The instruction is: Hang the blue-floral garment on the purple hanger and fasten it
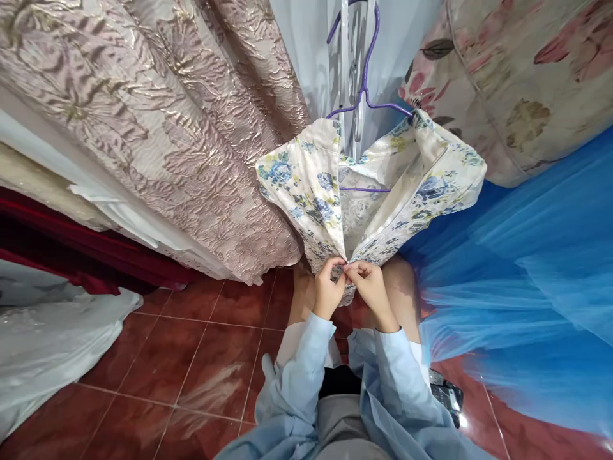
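Observation:
A sleeveless top point(330, 172), cream with blue and yellow flowers, hangs from a purple hanger point(368, 70). Its front opening gapes in a V, and the two edges meet low down between my hands. My left hand point(330, 287) pinches the left edge of that opening with thumb and forefinger. Right beside it, my right hand point(370, 284) pinches the right edge, fingertips nearly touching those of the left. Whatever small fastener lies between the fingertips is too small to make out. The top's lower part is partly hidden behind my hands.
Pink and gold brocade cloth point(191, 128) hangs on the left, with dark red fabric point(71, 249) and white fabric point(62, 345) beyond. Blue tulle point(536, 275) and a floral cloth point(517, 76) hang on the right. A dark object point(447, 396) stands on the red tiled floor point(191, 358).

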The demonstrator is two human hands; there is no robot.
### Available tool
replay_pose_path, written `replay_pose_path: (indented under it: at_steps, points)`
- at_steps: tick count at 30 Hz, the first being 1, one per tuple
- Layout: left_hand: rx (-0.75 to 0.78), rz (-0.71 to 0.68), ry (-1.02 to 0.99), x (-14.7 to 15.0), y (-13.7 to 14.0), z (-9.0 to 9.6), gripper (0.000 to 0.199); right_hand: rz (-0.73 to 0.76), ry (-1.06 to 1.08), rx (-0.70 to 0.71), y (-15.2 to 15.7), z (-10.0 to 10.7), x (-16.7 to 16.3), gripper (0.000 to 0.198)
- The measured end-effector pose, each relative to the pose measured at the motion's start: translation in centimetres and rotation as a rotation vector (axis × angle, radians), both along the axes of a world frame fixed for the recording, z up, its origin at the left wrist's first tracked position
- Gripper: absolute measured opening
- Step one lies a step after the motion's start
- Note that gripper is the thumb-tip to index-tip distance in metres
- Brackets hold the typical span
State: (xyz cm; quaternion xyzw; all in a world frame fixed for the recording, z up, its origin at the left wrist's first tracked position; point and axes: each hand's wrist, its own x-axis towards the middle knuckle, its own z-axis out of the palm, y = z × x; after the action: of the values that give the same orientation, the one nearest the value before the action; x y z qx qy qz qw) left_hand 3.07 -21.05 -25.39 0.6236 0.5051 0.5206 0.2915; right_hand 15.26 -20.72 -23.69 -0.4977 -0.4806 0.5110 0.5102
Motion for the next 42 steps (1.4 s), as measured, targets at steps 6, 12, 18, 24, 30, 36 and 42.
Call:
replay_pose_path:
  at_steps: [6,12,18,24,30,36,42]
  points:
    - [0.065,0.055,0.017,0.9,-0.1,-0.2,0.018,-0.005,0.079,-0.017,-1.0,0.0,0.7,0.027]
    - [0.027,0.012,0.084,0.8,0.0,-0.2,0.011,-0.054,0.164,-0.032,-0.8,0.4,-0.7,0.025]
    - [-0.044,-0.078,0.075,0.3,0.4,0.7,0.011,-0.173,0.354,-0.119,0.7,3.3,-1.7,0.030]
    - [-0.102,-0.115,0.091,0.4,0.4,0.4,0.011,-0.225,0.278,0.138,6.4,11.8,-1.1,0.026]
    - [-0.122,-0.139,0.063,0.5,1.0,-0.8,0.009,-0.222,0.157,0.412,12.8,19.2,-1.2,0.027]
    - [-0.123,-0.122,-0.004,0.3,1.2,-1.0,0.007,-0.206,0.130,0.482,12.5,19.4,-1.4,0.028]
    - [0.277,0.038,-0.003,-1.5,4.5,6.4,0.012,-0.162,0.128,0.477,9.6,18.1,-1.0,0.023]
